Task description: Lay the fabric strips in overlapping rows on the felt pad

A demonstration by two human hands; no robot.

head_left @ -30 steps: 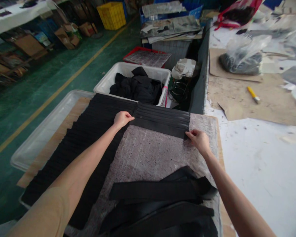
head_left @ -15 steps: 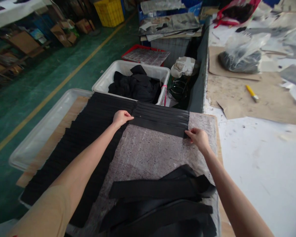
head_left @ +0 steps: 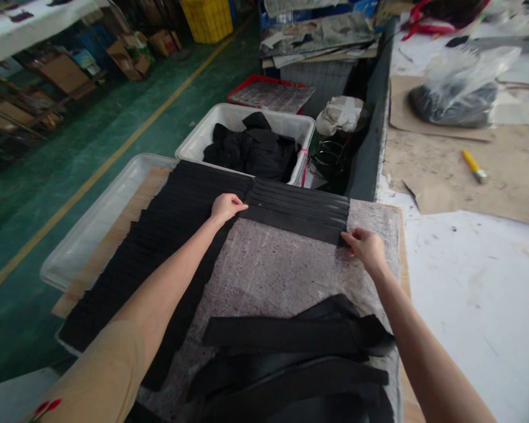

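Note:
A black fabric strip (head_left: 295,223) lies across the far part of a grey felt board (head_left: 268,276), nearest of several overlapping strips laid in a row. My left hand (head_left: 226,207) is closed, pinching the strip's left end. My right hand (head_left: 367,248) is closed too, pinching its right end. A long column of the same black strips (head_left: 158,247) runs down the left side of the board. A loose heap of black strips (head_left: 300,358) lies close to me between my forearms.
A white bin (head_left: 203,132) holding black cloth stands beyond the board, a clear tray (head_left: 92,217) to the left. On the right is a white table (head_left: 471,282) with cardboard (head_left: 445,170), a yellow knife (head_left: 474,166) and a plastic bag (head_left: 458,94). Green floor lies left.
Both hands stay pinched on the ends of the strip, which has hardly moved. The view has shifted a little, so everything sits slightly further right and higher.

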